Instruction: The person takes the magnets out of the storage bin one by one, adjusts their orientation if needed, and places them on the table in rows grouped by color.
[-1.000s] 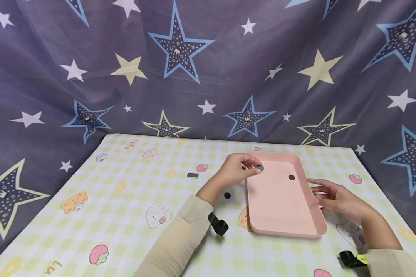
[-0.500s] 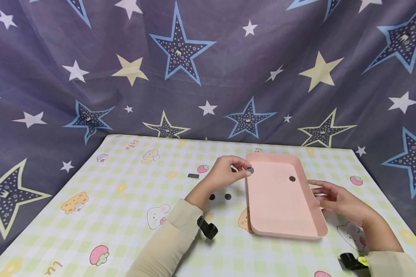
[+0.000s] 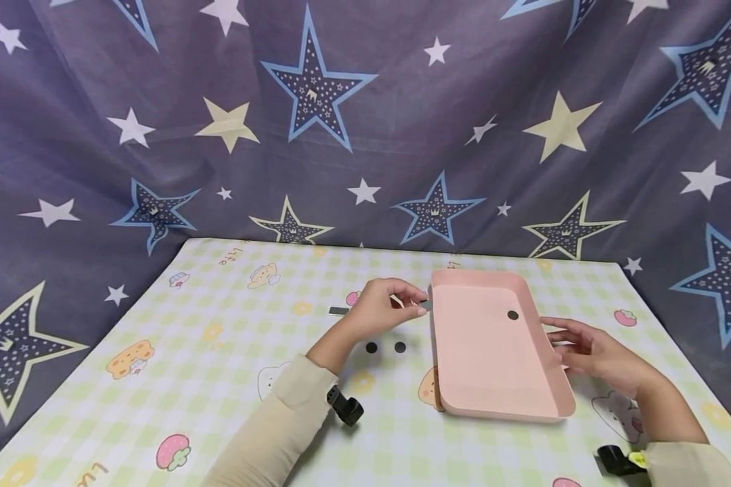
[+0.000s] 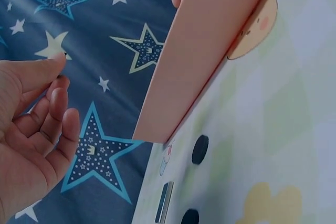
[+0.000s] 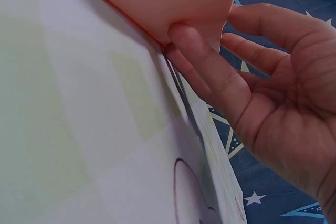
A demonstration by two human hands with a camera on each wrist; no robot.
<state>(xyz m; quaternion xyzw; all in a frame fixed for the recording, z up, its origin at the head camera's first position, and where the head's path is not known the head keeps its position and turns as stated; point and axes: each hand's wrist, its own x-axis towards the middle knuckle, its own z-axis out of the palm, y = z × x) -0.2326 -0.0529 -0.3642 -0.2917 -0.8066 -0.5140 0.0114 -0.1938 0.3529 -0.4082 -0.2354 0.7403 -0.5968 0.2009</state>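
Note:
My left hand (image 3: 380,308) pinches a small dark round disc (image 3: 426,306) between thumb and fingertips, just left of the pink tray (image 3: 493,411). In the left wrist view only a thin dark edge shows at the fingertips, and the other fingers curl loosely. Another dark disc (image 3: 512,315) lies inside the tray near its right wall. Two more discs (image 3: 371,348) lie on the cloth below the left hand. My right hand (image 3: 603,352) rests against the tray's right side, its thumb (image 5: 191,40) on the outer wall and its fingers fairly straight.
Behind the left hand lies a small flat dark rectangle with a silvery edge (image 3: 338,311). A checked cloth with cartoon prints (image 3: 231,379) covers the table. A star-patterned curtain (image 3: 365,162) hangs behind the table's far edge.
My left hand has drawn back leftward from over the tray with the disc still pinched, uncovering the two discs on the cloth. The right hand stays at the tray.

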